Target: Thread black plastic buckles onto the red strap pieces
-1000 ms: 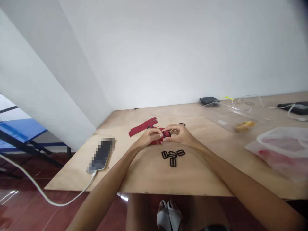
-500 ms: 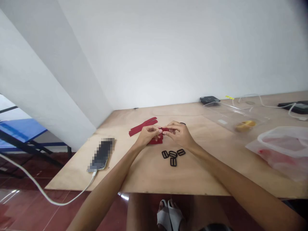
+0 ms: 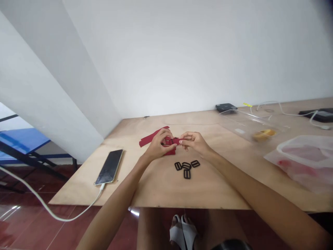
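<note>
Four black buckles (image 3: 186, 166) lie in a little bunch on the wooden surface (image 3: 161, 191). Just past the buckles, two bare hands are busy with a red strap (image 3: 177, 141). The right hand (image 3: 196, 143) is past the buckles and a bit to their right. Its thumb and fingers pinch one end of the red strap. The left hand (image 3: 156, 146) is past the buckles and to their left. It bends around the other end of the strap, with a gap between thumb and fingers. I can't tell if it squeezes anything. Some black shows on the strap there, but it is too small to make out.

More red strips (image 3: 149, 138) lie flat, farther past the buckles and to the left. Another red piece (image 3: 170, 152) peeks out under the left hand, close to the buckles.

Well to the left of the buckles lies a phone (image 3: 109, 167) with a white cord (image 3: 102, 187) plugged in. Far to the right of the buckles is a cloudy plastic bag (image 3: 309, 158) with something red inside. Past the buckles on the right are see-through plastic (image 3: 240, 121), a yellow roll (image 3: 264, 134) and a flat black box (image 3: 226, 107).
</note>
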`<state>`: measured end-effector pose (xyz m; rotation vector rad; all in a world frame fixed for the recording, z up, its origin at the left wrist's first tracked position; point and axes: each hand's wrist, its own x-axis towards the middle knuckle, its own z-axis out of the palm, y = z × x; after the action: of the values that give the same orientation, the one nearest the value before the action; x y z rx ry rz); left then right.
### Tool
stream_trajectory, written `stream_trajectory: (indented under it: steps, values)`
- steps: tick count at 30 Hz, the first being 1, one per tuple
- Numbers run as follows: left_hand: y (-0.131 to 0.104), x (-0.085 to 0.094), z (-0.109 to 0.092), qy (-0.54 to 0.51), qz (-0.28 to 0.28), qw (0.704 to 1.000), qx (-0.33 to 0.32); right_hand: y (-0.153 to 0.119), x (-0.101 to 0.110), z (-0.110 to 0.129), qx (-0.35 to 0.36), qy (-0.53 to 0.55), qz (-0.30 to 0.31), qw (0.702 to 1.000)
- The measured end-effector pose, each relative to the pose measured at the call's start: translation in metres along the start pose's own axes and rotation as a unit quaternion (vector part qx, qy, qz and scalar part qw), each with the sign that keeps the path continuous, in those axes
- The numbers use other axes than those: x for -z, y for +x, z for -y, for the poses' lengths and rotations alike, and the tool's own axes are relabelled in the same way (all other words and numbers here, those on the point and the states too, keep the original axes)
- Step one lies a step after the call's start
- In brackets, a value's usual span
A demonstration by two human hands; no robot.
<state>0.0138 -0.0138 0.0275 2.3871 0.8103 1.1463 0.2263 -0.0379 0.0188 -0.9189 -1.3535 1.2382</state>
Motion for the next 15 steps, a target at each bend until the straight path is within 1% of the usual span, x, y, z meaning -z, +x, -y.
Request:
stream_trajectory:
  steps: [4, 7, 8, 11, 15]
  values:
    - [0.001, 0.002, -0.003, -0.024, 0.007, 1.000, 0.009, 0.003, 0.007, 0.004, 0.021, -0.011, -0.011, 1.000]
    - [0.001, 0.003, -0.004, -0.050, 0.019, 0.998, 0.041, 0.005, 0.010, 0.002, 0.069, -0.063, -0.008, 0.996]
    - [0.001, 0.005, -0.003, -0.061, 0.031, 0.996, 0.057, 0.005, 0.011, 0.001, 0.088, -0.084, -0.006, 0.992]
    - [0.000, 0.012, 0.001, -0.089, 0.098, 0.986, 0.099, 0.004, 0.012, -0.004, 0.130, -0.128, 0.012, 0.983]
    - [0.000, 0.024, 0.007, -0.088, 0.204, 0.967, 0.122, 0.003, 0.014, -0.011, 0.129, -0.149, 0.070, 0.978]
